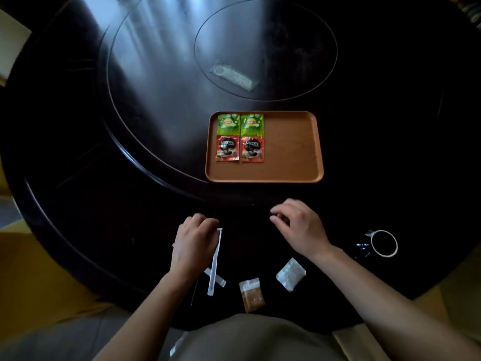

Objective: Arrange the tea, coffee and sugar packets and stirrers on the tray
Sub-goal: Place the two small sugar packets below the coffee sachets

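A brown tray (291,152) lies on the dark round table. In its left half sit two green tea packets (228,124) (252,125) above two red coffee packets (227,148) (252,149). My left hand (194,243) pinches the top end of a white wrapped stirrer (214,264) near the table's front edge. A second wrapped stirrer (218,278) lies crossed under it. My right hand (299,225) hovers curled over the table, with nothing visible in it. A brown sugar packet (252,294) and a white sugar packet (290,274) lie below my hands.
A cup (384,243) with a dark handle stands at the right near the table edge. A clear plastic bag (234,76) with a pale object lies on the inner turntable behind the tray. The table's raised ring curves left of the tray.
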Available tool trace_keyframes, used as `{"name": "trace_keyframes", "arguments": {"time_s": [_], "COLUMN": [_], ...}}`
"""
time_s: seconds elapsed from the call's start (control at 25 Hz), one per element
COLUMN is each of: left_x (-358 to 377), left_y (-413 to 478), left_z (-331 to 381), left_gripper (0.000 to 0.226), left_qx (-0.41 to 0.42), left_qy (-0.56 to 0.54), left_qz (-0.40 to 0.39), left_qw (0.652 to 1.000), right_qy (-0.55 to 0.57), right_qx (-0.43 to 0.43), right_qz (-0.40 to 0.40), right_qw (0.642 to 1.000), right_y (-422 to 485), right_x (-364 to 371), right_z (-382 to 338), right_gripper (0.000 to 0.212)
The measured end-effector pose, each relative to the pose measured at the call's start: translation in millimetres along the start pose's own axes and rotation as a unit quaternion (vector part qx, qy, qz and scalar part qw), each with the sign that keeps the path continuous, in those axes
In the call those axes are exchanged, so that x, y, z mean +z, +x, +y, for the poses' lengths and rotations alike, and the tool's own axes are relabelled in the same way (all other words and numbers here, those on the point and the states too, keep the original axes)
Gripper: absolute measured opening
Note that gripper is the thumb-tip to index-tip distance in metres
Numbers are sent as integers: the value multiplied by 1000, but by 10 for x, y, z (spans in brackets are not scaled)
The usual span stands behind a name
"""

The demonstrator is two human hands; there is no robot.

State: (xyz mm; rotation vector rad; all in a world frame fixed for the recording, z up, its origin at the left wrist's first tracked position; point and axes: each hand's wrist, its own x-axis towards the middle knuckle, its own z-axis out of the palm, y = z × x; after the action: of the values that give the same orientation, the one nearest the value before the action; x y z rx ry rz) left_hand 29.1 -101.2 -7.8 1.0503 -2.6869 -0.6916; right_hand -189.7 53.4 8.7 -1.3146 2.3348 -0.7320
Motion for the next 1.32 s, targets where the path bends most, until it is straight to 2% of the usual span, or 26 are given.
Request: {"name": "trace_keyframes", "arguments": {"time_s": [0.12, 0.2, 0.28, 0.36, 0.64, 0.68, 0.76, 0.88, 1.0, 1.12, 1.32], "left_x": [123, 173, 176, 166, 151, 155, 205, 382, 547, 606, 612], "left_y": [-493, -664, -734, -752, -755, -771, -824, -859, -823, -791, -732], "left_z": [-37, -115, -203, -261, -273, -237, -110, 143, 304, 381, 557], "left_gripper": [6, 6, 14, 20, 16, 15, 20, 41, 39, 33, 24], "left_qx": [-147, -238, -278, -284, -257, -226, -109, 58, 112, 101, -6], "left_qy": [-34, -49, -42, -41, -68, -66, -59, -13, 62, 97, 57], "left_qz": [-26, -8, 10, 11, 11, 4, -40, -138, -190, -215, -242], "left_qw": [988, 970, 960, 958, 964, 972, 992, 989, 973, 967, 969], "right_qy": [-15, -12, 2, 7, -3, -15, -57, -136, -182, -185, -174], "right_qx": [24, 23, 7, -2, 23, 29, 35, 19, -18, -10, -2], "right_qz": [-92, -129, -147, -157, -153, -143, -137, -185, -199, -189, -195], "right_qw": [995, 991, 989, 988, 988, 989, 988, 973, 963, 965, 965], "right_y": [-436, -529, -475, -364, -342, -398, -571, -861, -996, -951, -871], "right_x": [226, 428, 633, 788, 896, 823, 640, 387, 323, 297, 276], "right_z": [-43, -191, -390, -563, -635, -541, -255, 152, 305, 326, 364], "right_gripper": [14, 17, 19, 19, 18, 17, 18, 34, 42, 34, 20]}}
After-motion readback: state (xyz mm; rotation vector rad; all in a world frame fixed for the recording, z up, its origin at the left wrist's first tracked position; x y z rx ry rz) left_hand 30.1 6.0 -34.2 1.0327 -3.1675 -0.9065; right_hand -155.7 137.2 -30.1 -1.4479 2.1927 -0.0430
